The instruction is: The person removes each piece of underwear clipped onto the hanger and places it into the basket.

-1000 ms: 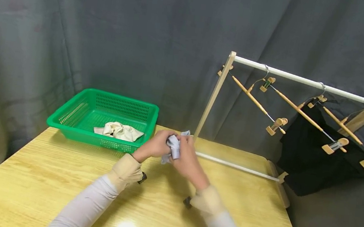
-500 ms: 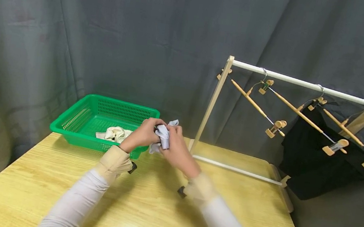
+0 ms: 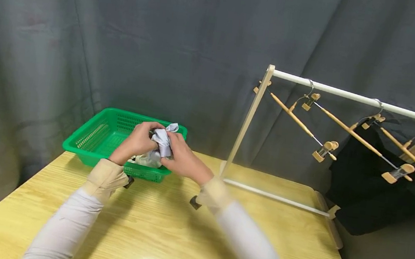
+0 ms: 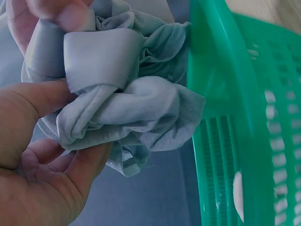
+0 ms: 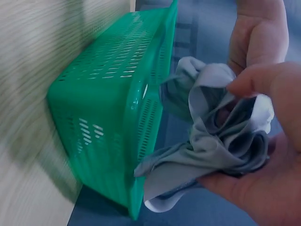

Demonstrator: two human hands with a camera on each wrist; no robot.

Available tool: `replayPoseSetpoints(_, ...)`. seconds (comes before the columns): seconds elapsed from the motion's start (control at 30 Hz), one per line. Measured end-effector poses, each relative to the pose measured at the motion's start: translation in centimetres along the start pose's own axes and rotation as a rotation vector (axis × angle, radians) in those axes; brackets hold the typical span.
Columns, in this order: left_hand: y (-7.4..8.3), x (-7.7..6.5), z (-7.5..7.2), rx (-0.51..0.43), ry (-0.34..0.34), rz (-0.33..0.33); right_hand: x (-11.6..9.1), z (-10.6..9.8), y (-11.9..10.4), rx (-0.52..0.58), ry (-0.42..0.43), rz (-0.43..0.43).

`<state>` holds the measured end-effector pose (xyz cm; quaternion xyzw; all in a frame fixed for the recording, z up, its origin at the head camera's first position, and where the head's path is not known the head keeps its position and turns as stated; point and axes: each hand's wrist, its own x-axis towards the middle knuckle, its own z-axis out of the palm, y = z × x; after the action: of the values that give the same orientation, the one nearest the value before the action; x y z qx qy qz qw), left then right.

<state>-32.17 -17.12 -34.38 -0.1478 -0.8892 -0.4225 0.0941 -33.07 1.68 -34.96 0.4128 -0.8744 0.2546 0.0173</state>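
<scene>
Over the right part of the green plastic basket [image 3: 89, 159], both hands grip one bunched light grey-blue cloth garment [image 3: 162, 140]. My left hand [image 3: 137, 140] has it from the left, with thumb above and fingers below in the left wrist view. From the other side my right hand [image 3: 185, 159] pinches the folds between thumb and fingers, as the right wrist view shows. A smooth, shiny band [image 4: 101, 56] runs across the crumpled cloth [image 5: 211, 132]. Below the hands, a cream cloth [image 3: 148, 160] lies in the basket, partly hidden by them.
To the right stands a wooden rack with a white rail [image 3: 355, 98]. Clip hangers [image 3: 298, 120] hang from it, and a black garment [image 3: 364, 179] hangs at its right end. A wooden table [image 3: 164, 228] carries basket and rack, with a dark grey curtain [image 3: 186, 49] behind.
Both hands have carried the grey-blue garment left, from over the table beside the basket to above the basket. The cream cloth is now mostly covered by the hands. The head view has turned slightly left.
</scene>
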Motion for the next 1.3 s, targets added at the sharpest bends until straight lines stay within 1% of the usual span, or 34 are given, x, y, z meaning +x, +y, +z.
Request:
replayPoseSetpoints(0.2,-1.6,-0.5,-0.9,0.05,-0.002,-0.052,1.8,0.6,0.3,0.08,-0.166,-0.014)
replayPoseSetpoints(0.33,-2.4,-0.5,-1.3,0.058,0.018,-0.081,3.3,0.9,0.7,0.103,-0.241,-0.047)
replayPoseSetpoints(0.4,-2.8,-0.3,-1.3,0.055,0.019,-0.087,3.9,1.0,1.0,0.102,-0.27,-0.048)
replayPoseSetpoints(0.5,-3.2,-0.1,-1.1,0.035,0.007,-0.092,4.6,1.0,1.4,0.089,-0.322,-0.027)
replayPoseSetpoints(0.6,-3.6,0.3,-1.1,0.044,-0.016,-0.082,5.3,0.7,1.7,0.041,-0.362,-0.032)
replayPoseSetpoints(0.63,-3.7,0.5,-1.1,0.051,-0.031,-0.081,5.5,0.6,1.8,0.023,-0.371,-0.04)
replayPoseSetpoints(0.73,-3.8,0.8,-1.2,0.097,-0.105,-0.088,5.8,0.4,2.0,-0.022,-0.398,-0.049)
replayPoseSetpoints(0.8,-4.0,0.9,-1.2,0.127,-0.142,-0.092,6.1,0.6,2.1,-0.049,-0.416,-0.03)
replayPoseSetpoints(0.87,-4.2,0.9,-0.9,0.148,-0.165,-0.105,6.1,1.0,2.2,-0.076,-0.454,0.004)
replayPoseSetpoints(0.93,-4.9,0.9,-0.4,0.148,-0.205,-0.14,6.2,1.9,2.4,-0.125,-0.509,0.019)
replayPoseSetpoints(1.0,-5.7,0.9,0.2,0.156,-0.259,-0.183,6.4,2.8,2.6,-0.159,-0.56,0.033)
replayPoseSetpoints(1.1,-6.8,0.8,1.1,0.158,-0.382,-0.23,6.5,3.8,2.7,-0.21,-0.616,0.043)
replayPoseSetpoints(1.17,-7.2,0.8,1.5,0.174,-0.431,-0.226,6.7,4.1,2.8,-0.225,-0.624,0.06)
replayPoseSetpoints(1.2,-7.3,0.9,1.6,0.174,-0.447,-0.211,6.8,4.2,2.8,-0.233,-0.625,0.063)
replayPoseSetpoints(1.3,-7.3,1.1,1.9,0.181,-0.48,-0.179,7.1,4.2,3.0,-0.253,-0.638,0.075)
